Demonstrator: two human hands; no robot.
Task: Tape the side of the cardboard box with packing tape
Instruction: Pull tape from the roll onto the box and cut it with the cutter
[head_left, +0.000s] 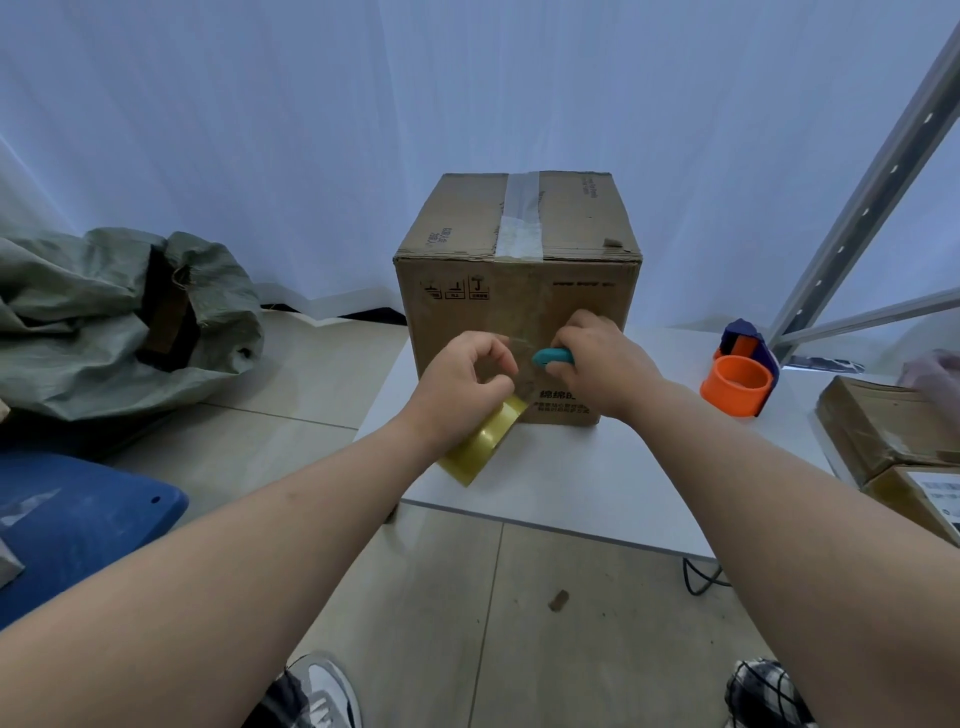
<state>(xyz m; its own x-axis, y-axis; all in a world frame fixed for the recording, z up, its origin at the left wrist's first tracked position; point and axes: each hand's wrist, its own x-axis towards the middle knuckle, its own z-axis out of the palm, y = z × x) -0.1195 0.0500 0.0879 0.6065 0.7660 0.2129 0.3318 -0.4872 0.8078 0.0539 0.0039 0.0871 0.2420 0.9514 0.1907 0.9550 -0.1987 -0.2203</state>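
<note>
Cardboard made the box (519, 312) stiff enough to press against where it stood on the white table (597, 483). My left hand (457, 374) pinched the thin, clingy tape, its yellowish roll (483, 441) hanging below, best held by its edges. My right hand (597, 358) gripped a teal cutter (551, 357) against the box's near side.

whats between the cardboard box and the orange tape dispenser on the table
Nothing: in the head view, only bare white table separates the cardboard box from the orange tape dispenser.

Brown box (519, 312), yellowish tape roll (483, 441), teal cutter (551, 357).
</note>
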